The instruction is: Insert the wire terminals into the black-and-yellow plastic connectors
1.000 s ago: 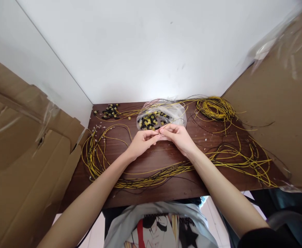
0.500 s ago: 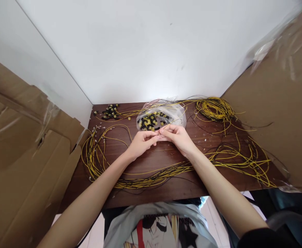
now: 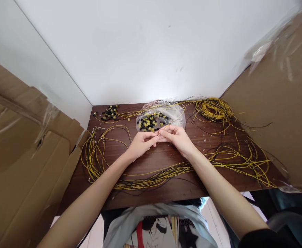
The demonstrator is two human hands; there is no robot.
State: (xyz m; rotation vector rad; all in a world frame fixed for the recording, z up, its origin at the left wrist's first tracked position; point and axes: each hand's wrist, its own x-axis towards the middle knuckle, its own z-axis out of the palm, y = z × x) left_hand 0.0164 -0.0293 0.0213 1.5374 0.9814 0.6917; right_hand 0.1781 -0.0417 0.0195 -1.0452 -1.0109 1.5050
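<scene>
My left hand (image 3: 142, 145) and my right hand (image 3: 179, 138) meet over the middle of the brown table, thumbs and fingertips pinched together. Between them they grip a thin wire (image 3: 172, 122), whose yellow and dark strands rise from my right fingers toward the bag. What sits right at the fingertips is too small and covered to make out. Just beyond my hands, a clear plastic bag (image 3: 178, 113) lies with several small black-and-yellow connectors (image 3: 148, 121) on it. Below my wrists runs a long bundle of yellow and black wires (image 3: 151, 181).
A coil of yellow wire (image 3: 214, 109) rests at the back right. More black-and-yellow connectors (image 3: 110, 112) are piled at the back left, wires leading from them. Cardboard walls (image 3: 24, 165) stand at both sides, and a white panel (image 3: 151, 51) closes the back.
Both hands stay pinched together in almost the same place. The whole view has shifted very slightly; nothing else visibly differs.
</scene>
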